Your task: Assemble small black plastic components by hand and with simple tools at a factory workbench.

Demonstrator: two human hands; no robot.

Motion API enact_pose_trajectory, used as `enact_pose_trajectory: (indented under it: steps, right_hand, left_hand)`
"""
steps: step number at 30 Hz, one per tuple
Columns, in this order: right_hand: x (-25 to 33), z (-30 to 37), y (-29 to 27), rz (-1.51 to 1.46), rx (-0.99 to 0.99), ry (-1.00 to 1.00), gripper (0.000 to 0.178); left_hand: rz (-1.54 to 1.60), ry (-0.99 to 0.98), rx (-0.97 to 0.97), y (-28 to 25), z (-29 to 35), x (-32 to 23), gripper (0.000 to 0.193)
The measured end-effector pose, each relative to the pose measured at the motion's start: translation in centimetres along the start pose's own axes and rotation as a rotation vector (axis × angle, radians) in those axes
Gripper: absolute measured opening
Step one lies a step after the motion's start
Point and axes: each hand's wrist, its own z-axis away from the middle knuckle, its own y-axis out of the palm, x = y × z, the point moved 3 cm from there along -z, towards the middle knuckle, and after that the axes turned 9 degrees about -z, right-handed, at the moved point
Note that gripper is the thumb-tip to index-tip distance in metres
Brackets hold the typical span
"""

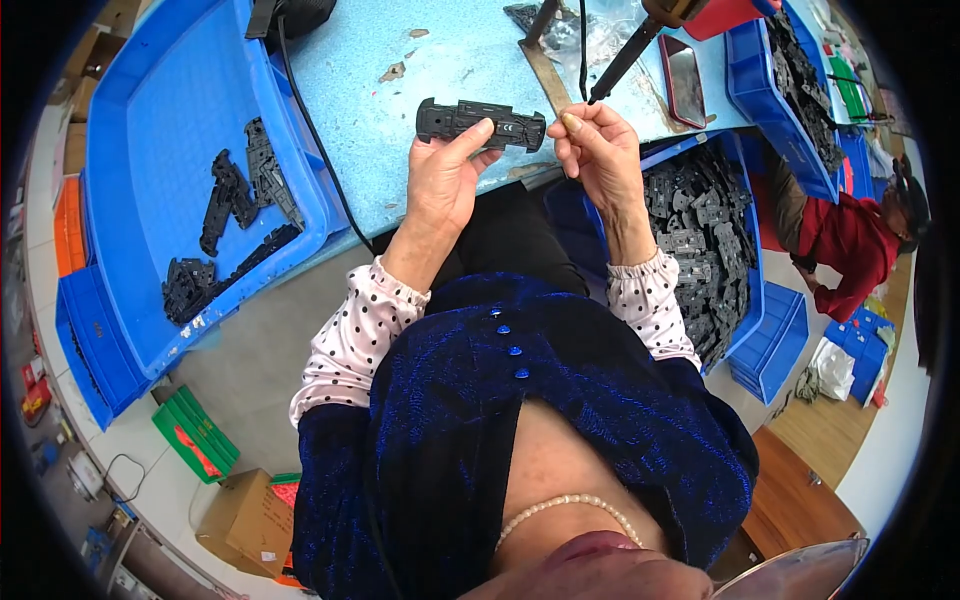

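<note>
My left hand (pixel 442 185) holds a black plastic toy car chassis (pixel 480 122) over the near edge of the blue worktable, thumb on top and fingers beneath. The chassis lies roughly level, its long side running left to right. At its right end is my right hand (pixel 603 150), thumb and forefinger pinched together. What sits between those fingertips is too small to make out. Just above the right hand, a black rod-shaped tool (pixel 625 65) with a thin tip slants down; I cannot tell whether the tip touches the fingers.
A blue tray (pixel 200 50) at left holds several black chassis (pixel 228 200). To the right, a blue crate (pixel 757 230) is heaped with similar parts (pixel 700 240), and another bin (pixel 755 85) stands above it. A phone (pixel 682 82) lies on the worktable (pixel 350 80). A co-worker (pixel 850 250) sits at right.
</note>
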Motion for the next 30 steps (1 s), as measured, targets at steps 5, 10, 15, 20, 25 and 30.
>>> enact_pose_trajectory:
  steps: [5, 10, 15, 20, 25, 30]
  right_hand:
    - [0.2, -0.1, 0.0, 0.029, -0.011, -0.066, 0.006]
    - [0.4, -0.1, 0.3, -0.008, -0.013, -0.064, 0.005]
    - [0.3, -0.1, 0.2, -0.039, 0.001, -0.008, 0.005]
    - [-0.3, 0.0, 0.2, -0.073, 0.014, -0.042, 0.007]
    - [-0.3, -0.1, 0.1, -0.055, 0.007, -0.129, 0.007]
    - [-0.3, 0.0, 0.5, -0.045, -0.026, -0.176, 0.007]
  left_hand:
    - [-0.001, 0.002, 0.011, 0.1, 0.0, -0.2, 0.018]
    - [0.0, 0.009, 0.021, 0.2, 0.1, -0.1, 0.017]
    - [-0.002, 0.017, 0.039, 0.5, 0.2, 0.0, 0.017]
    - [-0.003, 0.007, 0.055, 0.9, 0.5, 0.0, 0.017]
    - [0.024, 0.006, 0.055, 1.3, 0.4, 0.1, 0.017]
    - [0.03, 0.005, 0.064, 1.5, 0.8, 0.0, 0.02]
